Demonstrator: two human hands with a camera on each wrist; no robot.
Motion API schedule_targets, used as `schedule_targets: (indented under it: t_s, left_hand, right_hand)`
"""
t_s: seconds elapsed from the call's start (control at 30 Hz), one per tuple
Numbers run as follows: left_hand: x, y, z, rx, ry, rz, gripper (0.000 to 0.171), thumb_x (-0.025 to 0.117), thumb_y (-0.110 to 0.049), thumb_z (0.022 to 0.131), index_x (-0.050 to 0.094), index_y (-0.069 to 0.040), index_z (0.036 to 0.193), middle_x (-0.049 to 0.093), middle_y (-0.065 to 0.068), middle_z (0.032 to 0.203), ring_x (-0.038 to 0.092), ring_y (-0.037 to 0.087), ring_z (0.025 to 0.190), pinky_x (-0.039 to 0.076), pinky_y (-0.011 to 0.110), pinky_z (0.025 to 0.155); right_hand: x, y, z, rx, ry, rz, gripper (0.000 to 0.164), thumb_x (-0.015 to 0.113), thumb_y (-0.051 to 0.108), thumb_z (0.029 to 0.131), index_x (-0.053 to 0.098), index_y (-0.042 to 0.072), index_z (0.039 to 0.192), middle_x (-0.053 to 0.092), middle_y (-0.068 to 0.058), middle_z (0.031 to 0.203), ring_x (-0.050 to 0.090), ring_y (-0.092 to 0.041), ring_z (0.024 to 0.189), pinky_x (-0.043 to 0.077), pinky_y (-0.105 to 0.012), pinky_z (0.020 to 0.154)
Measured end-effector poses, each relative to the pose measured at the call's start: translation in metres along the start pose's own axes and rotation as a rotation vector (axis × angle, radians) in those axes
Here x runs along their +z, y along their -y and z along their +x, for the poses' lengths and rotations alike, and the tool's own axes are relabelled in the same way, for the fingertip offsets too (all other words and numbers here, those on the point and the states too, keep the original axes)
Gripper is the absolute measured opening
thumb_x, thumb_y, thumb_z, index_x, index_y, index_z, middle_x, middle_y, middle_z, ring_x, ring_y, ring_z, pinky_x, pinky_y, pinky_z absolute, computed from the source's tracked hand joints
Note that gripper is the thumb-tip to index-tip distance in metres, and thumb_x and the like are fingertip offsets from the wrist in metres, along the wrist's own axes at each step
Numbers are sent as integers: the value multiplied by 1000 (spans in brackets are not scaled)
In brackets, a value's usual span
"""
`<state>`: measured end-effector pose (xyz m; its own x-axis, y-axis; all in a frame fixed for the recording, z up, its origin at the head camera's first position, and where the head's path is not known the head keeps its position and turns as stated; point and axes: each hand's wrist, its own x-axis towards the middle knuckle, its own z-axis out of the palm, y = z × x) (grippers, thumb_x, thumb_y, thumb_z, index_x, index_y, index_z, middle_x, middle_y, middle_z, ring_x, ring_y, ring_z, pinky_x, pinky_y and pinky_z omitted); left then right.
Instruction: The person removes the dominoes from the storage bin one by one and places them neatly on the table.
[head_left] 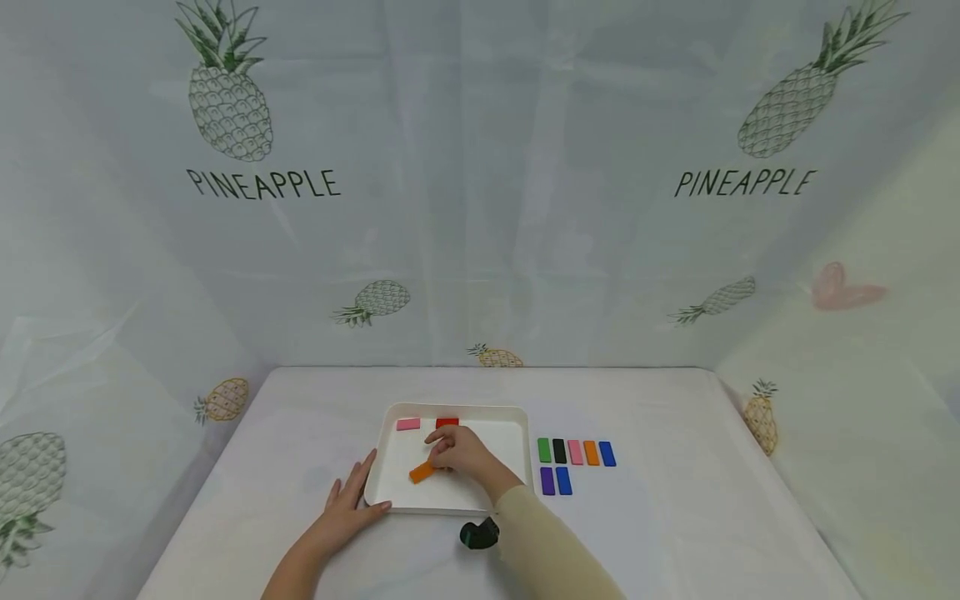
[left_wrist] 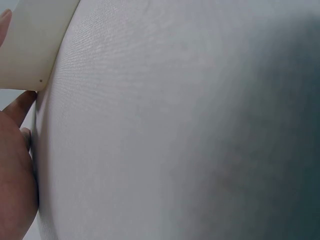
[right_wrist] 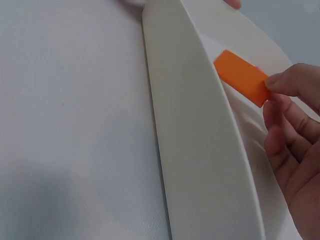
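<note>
My right hand [head_left: 459,452] reaches over the white tray [head_left: 495,414] and pinches an orange block [right_wrist: 242,77] between thumb and fingertips. In the head view the orange block [head_left: 422,472] is at the left-middle of the tray, its right end covered by the fingers. My left hand [head_left: 347,510] rests at the tray's lower left corner, fingers spread along the side and thumb at the front rim. Inside the tray at the back lie a pink block [head_left: 408,424] and a red block [head_left: 447,422], the red one partly hidden by my right hand.
Right of the tray, a row holds a green block [head_left: 544,450], a black block [head_left: 559,451], a pink, an orange and a blue one. Below them lie a purple block [head_left: 547,481] and a blue block [head_left: 564,481]. A dark object [head_left: 478,534] shows beside my right sleeve.
</note>
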<state>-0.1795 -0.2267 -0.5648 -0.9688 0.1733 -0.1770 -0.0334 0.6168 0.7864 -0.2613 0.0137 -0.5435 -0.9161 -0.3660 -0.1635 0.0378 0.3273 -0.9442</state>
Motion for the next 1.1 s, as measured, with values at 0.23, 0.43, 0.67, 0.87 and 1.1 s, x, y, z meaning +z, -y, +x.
schedule_targets:
  t_s: [0.23,0.43,0.67,0.87,1.1]
  left_hand:
    - [0,-2,0,-2,6,-14,99,75,-40,84,14,-13,157,18,18,159,1,39,147,-14,55,113]
    - [-3,-7,-5,12,5,-23,98,75,-37,84,14,-12,157,18,19,158,0,40,147,-14,55,113]
    - [-3,-10,-7,30,3,-40,98,76,-34,84,15,-11,157,18,20,158,-1,41,146,-14,57,112]
    - [-3,-8,-5,28,12,-34,97,74,-35,85,13,-11,157,17,20,159,-2,41,146,-14,56,112]
    - [-3,-9,-5,22,11,-33,98,74,-35,85,13,-10,157,17,21,158,-1,42,146,-14,56,112]
  right_hand:
    - [-18,3,-12,-19,14,-43,16,70,3,86,70,2,103,64,-3,81,61,-17,67,56,-27,61]
    - [-37,7,-28,-7,15,11,16,67,4,90,70,0,104,63,-6,89,66,-19,77,59,-32,69]
    - [-56,1,-46,-54,-8,-15,15,65,4,91,75,6,102,67,-3,98,68,-19,81,57,-31,79]
    - [-69,-1,-60,-88,-22,-120,23,63,-1,87,77,11,101,66,1,96,65,-16,84,55,-28,78]
    - [-85,0,-79,-79,-44,-164,16,68,4,87,77,14,98,66,2,98,61,-17,91,54,-30,82]
